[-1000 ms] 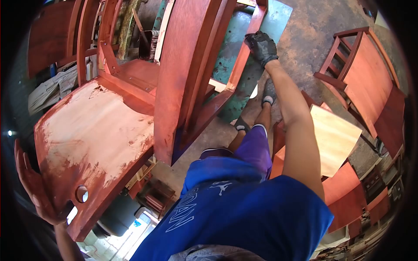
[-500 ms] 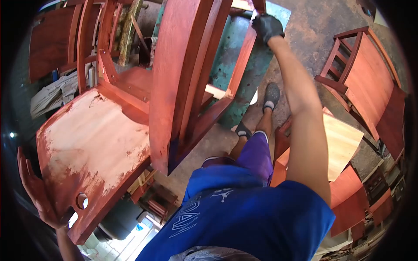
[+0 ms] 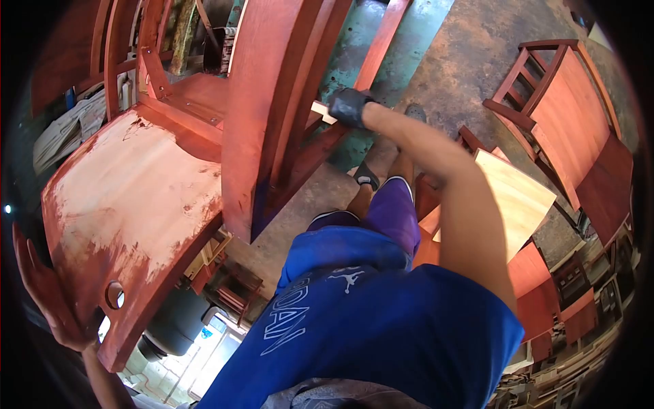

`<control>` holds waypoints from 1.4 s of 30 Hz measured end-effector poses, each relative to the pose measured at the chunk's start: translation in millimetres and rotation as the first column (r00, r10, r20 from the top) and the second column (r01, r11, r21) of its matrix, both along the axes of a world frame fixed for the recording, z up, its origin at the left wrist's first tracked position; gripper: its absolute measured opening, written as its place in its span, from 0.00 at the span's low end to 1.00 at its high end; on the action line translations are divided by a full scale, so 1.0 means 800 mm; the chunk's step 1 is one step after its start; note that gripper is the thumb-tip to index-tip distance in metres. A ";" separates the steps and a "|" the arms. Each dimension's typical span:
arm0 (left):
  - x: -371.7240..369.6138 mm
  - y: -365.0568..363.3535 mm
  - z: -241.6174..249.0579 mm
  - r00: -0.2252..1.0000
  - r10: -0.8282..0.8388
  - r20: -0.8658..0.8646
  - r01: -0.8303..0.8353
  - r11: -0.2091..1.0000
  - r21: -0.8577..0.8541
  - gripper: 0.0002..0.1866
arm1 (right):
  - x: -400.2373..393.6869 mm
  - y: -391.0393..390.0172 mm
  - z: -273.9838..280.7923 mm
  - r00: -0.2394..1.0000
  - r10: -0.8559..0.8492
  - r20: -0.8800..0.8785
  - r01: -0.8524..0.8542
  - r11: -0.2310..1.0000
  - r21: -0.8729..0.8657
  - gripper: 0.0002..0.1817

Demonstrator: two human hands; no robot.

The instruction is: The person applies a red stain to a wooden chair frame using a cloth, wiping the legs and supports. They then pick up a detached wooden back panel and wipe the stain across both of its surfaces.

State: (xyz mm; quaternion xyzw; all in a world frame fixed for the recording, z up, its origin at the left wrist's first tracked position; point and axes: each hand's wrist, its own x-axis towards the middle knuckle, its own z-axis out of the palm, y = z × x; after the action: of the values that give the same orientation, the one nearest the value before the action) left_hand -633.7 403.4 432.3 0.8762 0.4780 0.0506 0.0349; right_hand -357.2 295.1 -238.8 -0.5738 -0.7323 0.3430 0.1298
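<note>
The bare left hand [image 3: 48, 293] rests at the near left edge of a large board [image 3: 143, 191], its fingers straight and loosely spread, closed around nothing visible. The board lies on the left of the scene, pale across the middle with ragged red-brown colour around its edges and a round hole near its near end. Just right of it rises a red-brown wooden frame [image 3: 248, 129]. The right hand [image 3: 349, 108], in a dark glove, is at the frame's right corner, where a slanting rail [image 3: 383, 48] meets the lower one; its fingers are curled, but I cannot tell whether they hold anything. A worn green sheet [image 3: 351, 61] lies beyond on the floor [image 3: 470, 58]. Farther right are a pale panel [image 3: 514, 198] and a slatted wooden piece [image 3: 572, 116].
</note>
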 end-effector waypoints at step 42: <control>0.032 0.006 -0.012 0.928 0.371 -0.015 -0.369 0.915 -0.163 0.24 | 0.061 -0.025 0.038 0.985 -0.149 -0.084 0.152 0.988 0.038 0.08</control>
State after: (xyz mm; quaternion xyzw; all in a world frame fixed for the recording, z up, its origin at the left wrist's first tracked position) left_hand -608.4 408.0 422.5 0.7637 0.6372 0.0244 0.1002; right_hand -308.4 275.2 -208.6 -0.6101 -0.6884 0.3388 0.1976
